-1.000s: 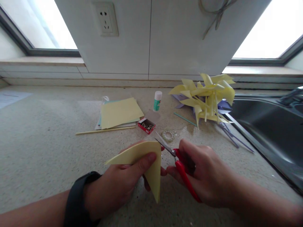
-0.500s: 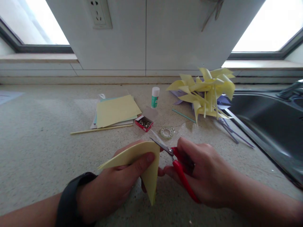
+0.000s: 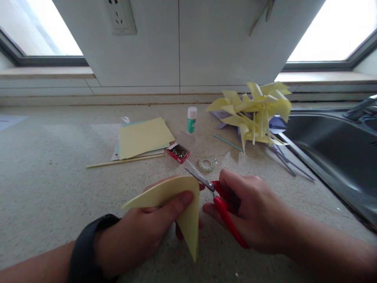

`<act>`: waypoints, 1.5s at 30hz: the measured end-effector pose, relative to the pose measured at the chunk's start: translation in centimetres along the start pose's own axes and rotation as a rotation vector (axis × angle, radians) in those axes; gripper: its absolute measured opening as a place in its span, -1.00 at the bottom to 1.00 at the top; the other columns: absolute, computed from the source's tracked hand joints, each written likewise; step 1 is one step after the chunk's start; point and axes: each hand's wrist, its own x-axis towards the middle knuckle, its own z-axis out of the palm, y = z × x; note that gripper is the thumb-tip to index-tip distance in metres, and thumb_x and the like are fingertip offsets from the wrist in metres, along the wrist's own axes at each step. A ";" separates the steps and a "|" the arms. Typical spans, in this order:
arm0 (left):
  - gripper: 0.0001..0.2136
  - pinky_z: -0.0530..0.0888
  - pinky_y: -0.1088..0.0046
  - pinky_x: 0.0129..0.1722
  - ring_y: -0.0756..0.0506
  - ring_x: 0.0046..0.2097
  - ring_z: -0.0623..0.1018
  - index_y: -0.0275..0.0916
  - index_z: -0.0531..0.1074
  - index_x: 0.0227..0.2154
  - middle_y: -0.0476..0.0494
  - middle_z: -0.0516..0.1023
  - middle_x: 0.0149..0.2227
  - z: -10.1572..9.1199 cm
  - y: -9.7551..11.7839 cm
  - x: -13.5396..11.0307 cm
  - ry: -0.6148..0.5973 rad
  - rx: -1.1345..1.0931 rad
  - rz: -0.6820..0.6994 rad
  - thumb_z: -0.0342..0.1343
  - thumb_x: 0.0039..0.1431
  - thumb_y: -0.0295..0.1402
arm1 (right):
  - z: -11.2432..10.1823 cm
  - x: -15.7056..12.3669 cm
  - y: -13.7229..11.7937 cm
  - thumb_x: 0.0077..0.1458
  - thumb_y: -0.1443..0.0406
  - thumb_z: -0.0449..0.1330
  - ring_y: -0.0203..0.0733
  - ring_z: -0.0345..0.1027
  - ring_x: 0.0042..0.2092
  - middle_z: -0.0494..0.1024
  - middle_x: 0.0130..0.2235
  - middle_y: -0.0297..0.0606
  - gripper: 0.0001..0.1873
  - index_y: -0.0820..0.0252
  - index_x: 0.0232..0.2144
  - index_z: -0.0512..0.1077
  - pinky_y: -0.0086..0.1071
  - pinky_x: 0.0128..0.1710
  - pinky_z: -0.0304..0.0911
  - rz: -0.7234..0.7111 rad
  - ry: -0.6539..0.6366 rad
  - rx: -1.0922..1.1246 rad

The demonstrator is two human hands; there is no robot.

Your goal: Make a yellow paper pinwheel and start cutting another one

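Observation:
My left hand (image 3: pixel 144 230) pinches a folded pale yellow paper (image 3: pixel 176 202) just above the speckled counter (image 3: pixel 44 177), thumb on top. A dark watch band sits on that wrist. My right hand (image 3: pixel 250 212) grips red-handled scissors (image 3: pixel 216 200), fingers through the handles. The metal blades point up and left and meet the paper's upper right corner.
Behind the hands lie a roll of clear tape (image 3: pixel 207 163), a small red box of pins (image 3: pixel 178 152), a glue stick (image 3: pixel 191 120), a stack of coloured paper (image 3: pixel 143 136) and a thin wooden stick (image 3: pixel 123 161). Yellow paper pinwheels (image 3: pixel 256 114) are piled beside the steel sink (image 3: pixel 332 145).
Both hands stay almost in place; the scissors' blades have shifted slightly along the paper's top corner. The view has tilted a little downward.

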 end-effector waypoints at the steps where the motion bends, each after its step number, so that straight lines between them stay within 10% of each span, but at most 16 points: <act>1: -0.67 0.54 0.53 -0.39 -0.04 -0.42 0.57 -0.21 0.59 -0.28 -0.06 0.63 -0.45 0.0 0.0 0.0 0.012 0.029 0.014 0.34 0.10 -0.03 | 0.0 0.0 0.1 0.14 0.13 0.26 -0.39 0.03 -0.61 0.29 -0.60 -0.48 -0.65 0.09 -0.45 0.16 -0.45 -0.63 -0.06 0.003 -0.003 0.007; 45: -0.67 0.41 0.55 -0.57 -0.02 -0.52 0.46 -0.22 0.59 -0.23 -0.06 0.54 -0.50 -0.2 -0.4 0.2 0.079 0.134 0.054 0.31 0.13 -0.05 | -0.4 0.1 -0.1 0.10 0.04 0.30 -0.38 0.06 -0.61 0.33 -0.60 -0.45 -0.60 0.10 -0.47 0.21 -0.46 -0.65 -0.04 0.048 -0.032 0.040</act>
